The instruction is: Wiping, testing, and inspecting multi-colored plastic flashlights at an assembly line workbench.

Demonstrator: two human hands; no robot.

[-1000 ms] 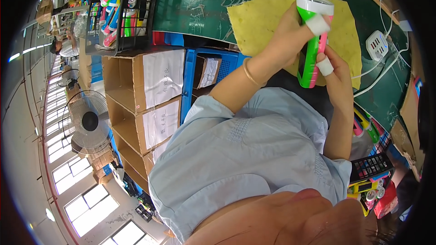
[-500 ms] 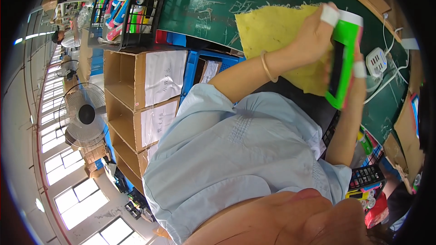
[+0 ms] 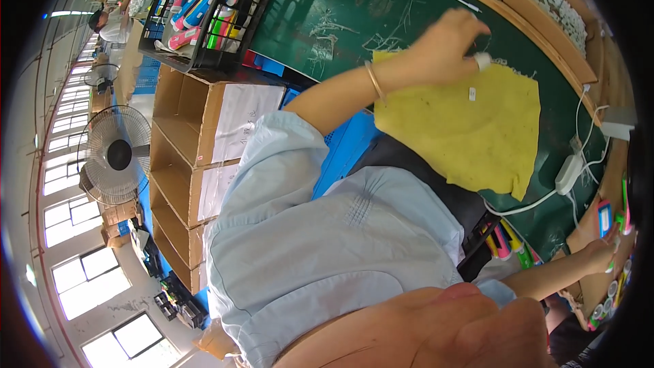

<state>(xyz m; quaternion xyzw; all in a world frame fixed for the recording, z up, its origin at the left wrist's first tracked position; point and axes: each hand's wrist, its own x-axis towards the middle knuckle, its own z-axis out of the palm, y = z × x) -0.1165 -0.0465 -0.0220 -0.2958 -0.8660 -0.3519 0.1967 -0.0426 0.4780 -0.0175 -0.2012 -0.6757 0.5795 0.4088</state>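
Overhead, the left hand rests loosely curled, holding nothing, on the far edge of the yellow cloth spread on the green mat; far right, the right hand reaches among coloured gadgets, its grip unclear.

Desk: dark green mat fills the upper centre, wooden rim along the right.
Cloth: yellow rag spread flat, centre right.
Cable: white lead with adapter beside the rag's lower right edge.
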